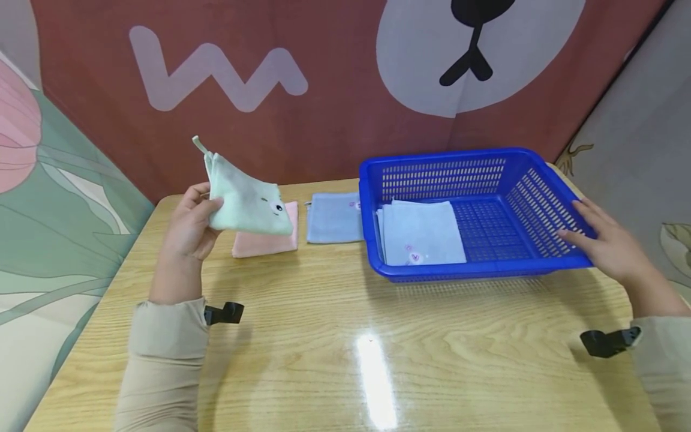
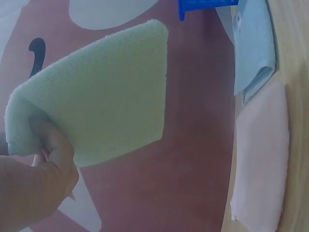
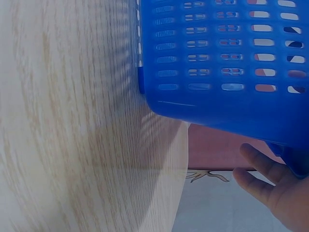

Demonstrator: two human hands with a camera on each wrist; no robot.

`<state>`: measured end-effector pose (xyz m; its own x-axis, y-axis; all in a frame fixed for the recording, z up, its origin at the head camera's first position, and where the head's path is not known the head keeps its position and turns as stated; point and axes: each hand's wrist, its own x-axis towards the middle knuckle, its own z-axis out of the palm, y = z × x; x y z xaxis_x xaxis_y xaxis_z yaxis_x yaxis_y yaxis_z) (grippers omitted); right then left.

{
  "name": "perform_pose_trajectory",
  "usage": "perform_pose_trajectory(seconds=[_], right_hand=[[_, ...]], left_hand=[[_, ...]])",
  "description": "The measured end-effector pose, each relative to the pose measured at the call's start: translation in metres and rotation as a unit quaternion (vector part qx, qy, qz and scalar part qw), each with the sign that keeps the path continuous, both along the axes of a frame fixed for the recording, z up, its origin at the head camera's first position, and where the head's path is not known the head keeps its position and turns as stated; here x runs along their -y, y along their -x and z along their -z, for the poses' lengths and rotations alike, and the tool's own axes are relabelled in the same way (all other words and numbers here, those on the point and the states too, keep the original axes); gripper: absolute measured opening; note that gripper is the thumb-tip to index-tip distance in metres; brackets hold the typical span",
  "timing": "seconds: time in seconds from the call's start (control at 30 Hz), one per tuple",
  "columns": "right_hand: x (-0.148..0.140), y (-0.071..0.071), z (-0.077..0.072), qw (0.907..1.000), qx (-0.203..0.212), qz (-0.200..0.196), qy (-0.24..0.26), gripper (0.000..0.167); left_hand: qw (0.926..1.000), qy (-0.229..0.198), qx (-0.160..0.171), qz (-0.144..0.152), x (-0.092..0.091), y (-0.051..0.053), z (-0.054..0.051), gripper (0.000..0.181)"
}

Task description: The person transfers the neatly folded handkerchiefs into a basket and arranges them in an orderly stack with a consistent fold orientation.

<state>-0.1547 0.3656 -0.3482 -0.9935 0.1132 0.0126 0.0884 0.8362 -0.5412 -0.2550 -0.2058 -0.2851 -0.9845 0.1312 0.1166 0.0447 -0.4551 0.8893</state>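
My left hand (image 1: 189,225) pinches a folded pale green towel (image 1: 243,198) at one edge and holds it above the table. An embroidered winking face and a hanging loop show on this towel. Beneath and behind it lies a folded pink towel (image 1: 264,240), partly hidden. Over at the right, my right hand (image 1: 612,246) holds the right rim of a blue plastic basket (image 1: 545,264), its thumb over the rim and other fingers outside. Folded light blue towels (image 1: 423,231) lie stacked in the basket's left part.
Between the pink towel and the basket lies a folded blue towel (image 1: 335,219), its right edge close against the basket. The wooden table (image 1: 302,336) meets a red-brown patterned curtain (image 1: 324,138) along its back edge.
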Motion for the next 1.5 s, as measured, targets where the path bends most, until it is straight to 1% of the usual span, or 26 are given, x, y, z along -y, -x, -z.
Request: perform_pose_trajectory(seconds=[0.17, 0.23, 0.33, 0.47, 0.63, 0.87, 1.03, 1.27, 1.5], right_hand=[[0.000, 0.000, 0.001, 1.0000, 0.000, -0.002, -0.003, 0.066], [0.001, 0.000, 0.001, 1.0000, -0.003, 0.003, -0.006, 0.067], [0.001, 0.001, 0.002, 0.9999, -0.008, 0.010, -0.010, 0.067], [0.001, 0.000, 0.003, 0.9997, -0.013, 0.014, -0.015, 0.067], [0.000, -0.001, 0.005, 0.9998, -0.008, 0.017, -0.013, 0.067], [0.001, -0.001, 0.005, 0.9998, -0.008, 0.020, -0.006, 0.067], [0.001, 0.000, 0.005, 0.9998, -0.007, 0.019, -0.007, 0.067], [0.000, 0.002, 0.004, 0.9997, -0.011, 0.018, -0.010, 0.067], [0.001, 0.002, 0.004, 0.9998, -0.012, 0.016, -0.009, 0.067]], left_hand=[[1.0000, -0.001, -0.002, -0.001, -0.003, -0.002, 0.000, 0.014], [1.0000, -0.003, -0.007, 0.001, -0.005, -0.003, 0.000, 0.014], [0.9997, -0.013, -0.017, 0.008, -0.007, -0.003, 0.001, 0.015], [0.9994, -0.014, -0.027, 0.016, -0.011, -0.004, 0.001, 0.016], [0.9993, -0.009, -0.028, 0.022, -0.016, -0.005, 0.000, 0.016], [0.9992, 0.002, -0.033, 0.021, -0.023, -0.007, -0.001, 0.017], [0.9988, -0.004, -0.040, 0.029, -0.026, -0.008, -0.002, 0.018], [0.9973, -0.016, -0.052, 0.049, -0.031, -0.009, -0.007, 0.017], [0.9976, -0.019, -0.049, 0.046, -0.037, -0.010, -0.007, 0.019]])
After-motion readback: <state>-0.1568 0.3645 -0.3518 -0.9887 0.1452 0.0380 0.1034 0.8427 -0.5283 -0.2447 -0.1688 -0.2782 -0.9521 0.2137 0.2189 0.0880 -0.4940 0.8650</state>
